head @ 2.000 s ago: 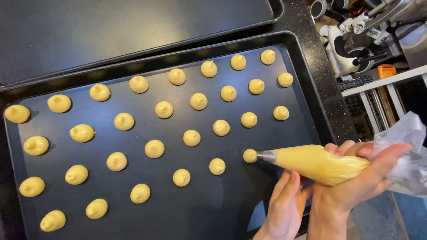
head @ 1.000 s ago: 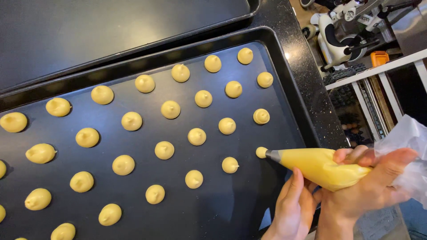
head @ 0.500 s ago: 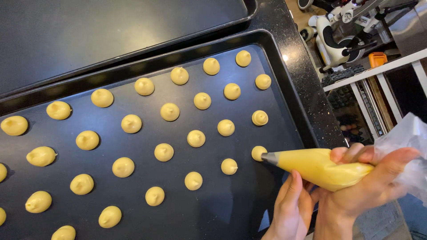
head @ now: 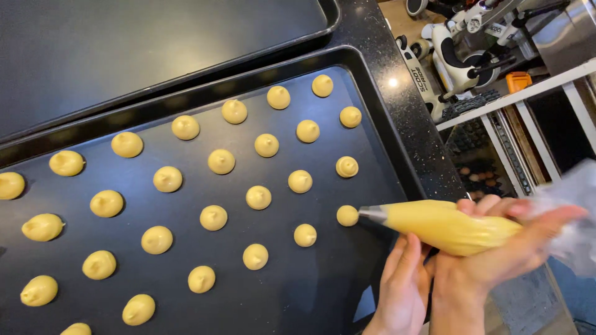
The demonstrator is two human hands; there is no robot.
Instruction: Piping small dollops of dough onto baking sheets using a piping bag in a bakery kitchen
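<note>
Right hand (head: 496, 248) fingers wrapped tight round a clear plastic piping bag of yellow batter (head: 447, 226), left hand (head: 403, 285) seemingly steadying underneath with fingers loosely extended, the bag's metal nozzle (head: 371, 214) beside the newest mound (head: 347, 215) at three o'clock on the dark metal baking tray (head: 298, 298), rows filled except toward five o'clock.

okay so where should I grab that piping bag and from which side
Grip the piping bag at its fat rear end, coming from the right, as the right hand does. The filling bulges there, so squeezing pushes it toward the metal tip. The left hand steadies the narrow front from below.
</note>
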